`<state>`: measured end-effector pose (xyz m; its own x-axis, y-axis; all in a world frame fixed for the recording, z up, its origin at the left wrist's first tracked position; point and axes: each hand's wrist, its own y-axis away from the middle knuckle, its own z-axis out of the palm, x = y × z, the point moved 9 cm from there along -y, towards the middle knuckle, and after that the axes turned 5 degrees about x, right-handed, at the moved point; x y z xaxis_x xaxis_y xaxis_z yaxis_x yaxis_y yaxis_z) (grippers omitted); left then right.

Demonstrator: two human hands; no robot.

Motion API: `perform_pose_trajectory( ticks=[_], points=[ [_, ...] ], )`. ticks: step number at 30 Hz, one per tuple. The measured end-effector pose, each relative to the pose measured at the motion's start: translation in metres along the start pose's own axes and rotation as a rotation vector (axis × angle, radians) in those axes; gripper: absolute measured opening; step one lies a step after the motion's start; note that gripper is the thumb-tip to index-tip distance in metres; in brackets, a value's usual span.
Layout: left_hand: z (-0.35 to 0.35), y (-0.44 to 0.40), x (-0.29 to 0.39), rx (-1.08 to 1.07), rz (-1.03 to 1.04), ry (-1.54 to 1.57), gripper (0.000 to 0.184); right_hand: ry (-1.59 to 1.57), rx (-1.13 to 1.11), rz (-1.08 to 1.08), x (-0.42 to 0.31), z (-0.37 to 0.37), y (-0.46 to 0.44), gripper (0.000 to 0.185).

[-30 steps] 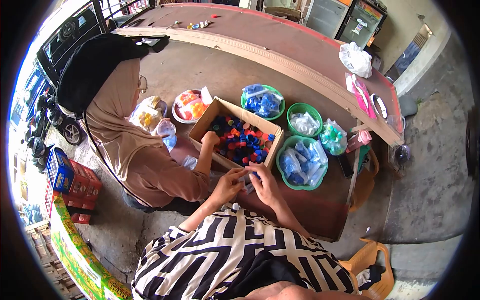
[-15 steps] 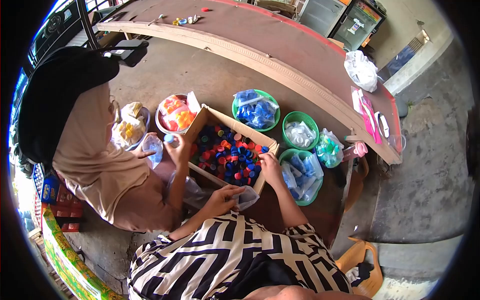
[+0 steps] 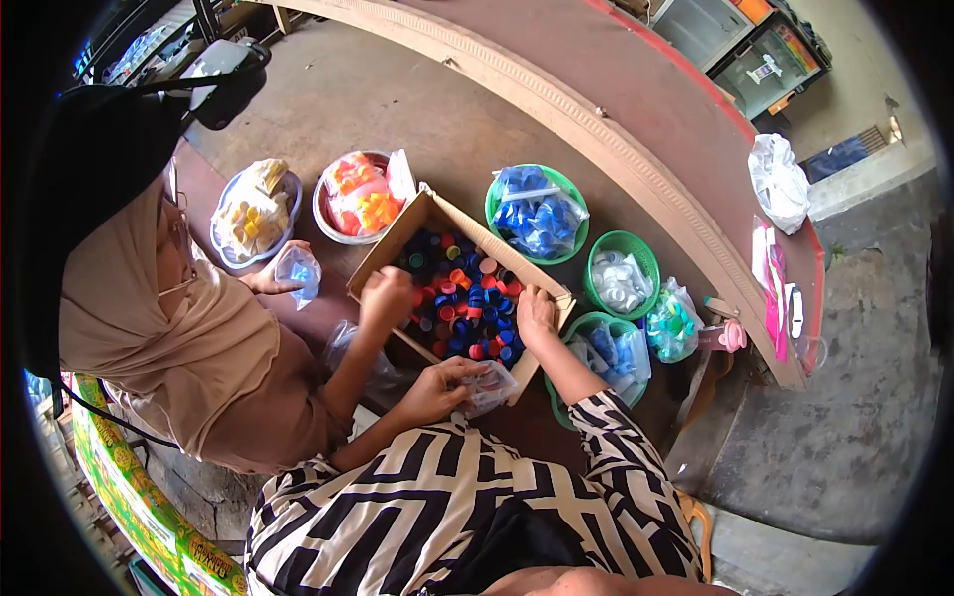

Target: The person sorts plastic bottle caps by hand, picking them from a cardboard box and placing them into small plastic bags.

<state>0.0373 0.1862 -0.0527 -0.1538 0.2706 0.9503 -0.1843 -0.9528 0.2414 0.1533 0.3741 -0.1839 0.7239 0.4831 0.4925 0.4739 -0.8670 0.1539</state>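
Observation:
A cardboard box (image 3: 422,204) full of loose plastic bottle caps (image 3: 475,308), mostly red, blue and dark, lies in front of me. My left hand (image 3: 437,389) is closed on the edge of a clear plastic bag (image 3: 491,389) by the box's near side. At the right end of the box, my right hand (image 3: 538,316) reaches in with its fingers bunched at the caps; the fingertips are partly hidden. A person at my left holds a small clear bag of blue caps (image 3: 298,276) in one hand. Their other hand (image 3: 386,300), blurred, is over the box.
Basins with bagged yellowish (image 3: 261,214) and orange (image 3: 363,199) caps stand beyond the box. Green baskets on the right hold blue (image 3: 542,214), white (image 3: 623,276) and light-blue (image 3: 608,356) caps. A wooden-edged table (image 3: 556,89) curves behind, with a white bag (image 3: 778,184) on it.
The other person's hand with a pale cap has moved down over the box, and no cap shows in it now. My right hand has shifted slightly at the box's right end. The view has turned.

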Motion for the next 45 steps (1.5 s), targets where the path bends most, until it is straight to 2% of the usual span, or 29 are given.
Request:
perform_pose_trajectory(
  ticks=[2,11,13,14,15,16,17,18,20,22,24,25,29,33,35,36,38,39,40,42,45],
  points=[
    [0.002,-0.001,-0.001,-0.005,0.007,0.006,0.041,-0.009,0.066,0.044,0.004,-0.003,-0.002,0.018],
    [0.005,0.006,-0.008,-0.025,0.048,-0.011,0.036,-0.074,0.051,0.07,0.015,-0.001,0.006,0.018],
    [0.006,0.009,-0.007,-0.033,0.067,-0.029,0.035,-0.454,0.05,0.094,0.026,-0.021,0.018,0.015],
    [0.006,0.01,-0.007,-0.028,0.079,-0.045,0.035,-0.447,0.055,0.1,0.032,-0.028,0.022,0.015],
    [0.007,0.011,-0.007,-0.031,0.089,-0.041,0.035,-0.681,0.097,0.015,0.032,-0.036,0.024,0.018],
    [0.007,0.011,-0.008,-0.035,0.084,-0.043,0.035,-0.916,0.137,-0.074,0.03,-0.044,0.028,0.023],
    [0.007,0.012,-0.009,-0.039,0.08,-0.045,0.036,-1.123,0.246,-0.138,0.032,-0.057,0.034,0.039],
    [0.008,0.013,-0.007,-0.039,0.093,-0.032,0.04,-1.118,0.249,-0.136,0.033,-0.063,0.039,0.039],
    [0.009,0.014,-0.004,-0.028,0.101,-0.021,0.043,-1.457,0.216,-0.069,0.038,-0.078,0.055,0.048],
    [0.006,0.014,-0.008,-0.023,0.086,-0.007,0.044,-1.446,0.257,-0.075,0.039,-0.083,0.069,0.046],
    [0.004,0.014,-0.009,0.001,0.087,-0.024,0.044,-1.789,0.158,-0.061,0.033,-0.083,0.079,0.04],
    [0.005,0.015,-0.008,-0.001,0.062,0.016,0.043,-1.826,0.136,-0.064,0.032,-0.086,0.088,0.036],
    [0.002,0.016,-0.009,0.023,0.062,0.014,0.042,-1.976,0.154,-0.128,0.03,-0.106,0.108,0.035],
    [0.0,0.016,-0.006,0.052,0.058,0.015,0.042,-2.018,0.155,-0.096,0.038,-0.138,0.127,0.034],
    [-0.001,0.016,-0.006,0.063,0.054,0.024,0.043,-1.679,0.256,-0.211,0.042,-0.172,0.141,0.034],
    [-0.001,0.016,-0.003,0.064,0.065,0.011,0.043,-1.68,0.253,-0.209,0.045,-0.184,0.145,0.034],
    [0.0,0.016,-0.002,0.045,0.093,-0.004,0.045,-1.479,0.197,-0.372,0.032,-0.205,0.155,0.037],
    [0.0,0.016,-0.004,0.043,0.091,-0.007,0.046,-1.395,0.293,-0.373,0.034,-0.207,0.158,0.046],
    [0.001,0.016,-0.004,0.041,0.093,-0.009,0.047,-1.399,0.289,-0.368,0.034,-0.206,0.158,0.046],
    [0.001,0.016,-0.003,0.032,0.1,-0.039,0.048,-1.599,0.199,-0.206,0.043,-0.194,0.151,0.05],
    [0.002,0.016,0.004,0.031,0.101,-0.072,0.048,-1.757,0.126,-0.153,0.044,-0.175,0.145,0.058]
  ],
)
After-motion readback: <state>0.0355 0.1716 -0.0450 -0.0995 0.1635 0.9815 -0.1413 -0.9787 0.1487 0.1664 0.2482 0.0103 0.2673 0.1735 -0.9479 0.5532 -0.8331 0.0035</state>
